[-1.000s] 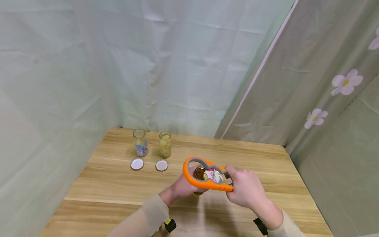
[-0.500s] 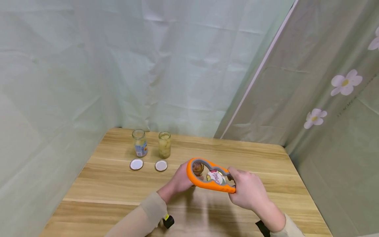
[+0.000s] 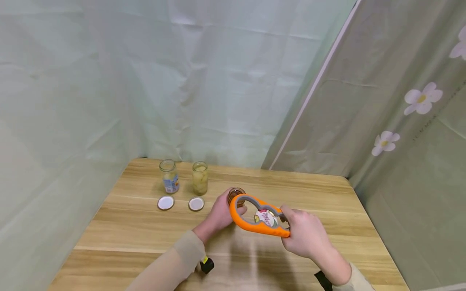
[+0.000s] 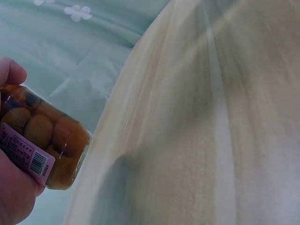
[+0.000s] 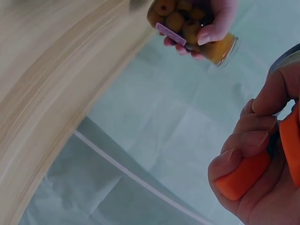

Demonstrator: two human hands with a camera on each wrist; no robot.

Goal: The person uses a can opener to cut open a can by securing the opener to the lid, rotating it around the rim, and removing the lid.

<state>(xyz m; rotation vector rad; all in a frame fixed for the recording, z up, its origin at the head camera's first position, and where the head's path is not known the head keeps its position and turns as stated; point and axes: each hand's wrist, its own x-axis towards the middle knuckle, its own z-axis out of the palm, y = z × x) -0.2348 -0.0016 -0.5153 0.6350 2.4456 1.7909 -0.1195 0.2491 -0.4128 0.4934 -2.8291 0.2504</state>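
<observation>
In the head view my left hand (image 3: 220,210) grips an open glass jar (image 3: 235,193) around its side, above the table. Round brown fruits in liquid and a pink label with a barcode show on the jar (image 4: 63,140) in the left wrist view. My right hand (image 3: 305,231) squeezes the handles of an orange jar opener (image 3: 263,229) with grey inner edges. A round printed lid (image 3: 266,218) sits between the opener's arms, apart from the jar. The right wrist view shows my fingers curled round an orange handle (image 5: 244,177).
Two open jars stand at the table's back left: a blue-labelled jar (image 3: 170,178) and a jar of pale pieces (image 3: 200,178). In front of them lie two lids, one left (image 3: 166,203) and one right (image 3: 196,203). A curtain (image 3: 218,89) hangs behind the wooden table (image 3: 145,242).
My left hand has drawn the jar away from the opener, to the left and toward the back. The opener with the lid has shifted slightly right, then stayed nearly still.
</observation>
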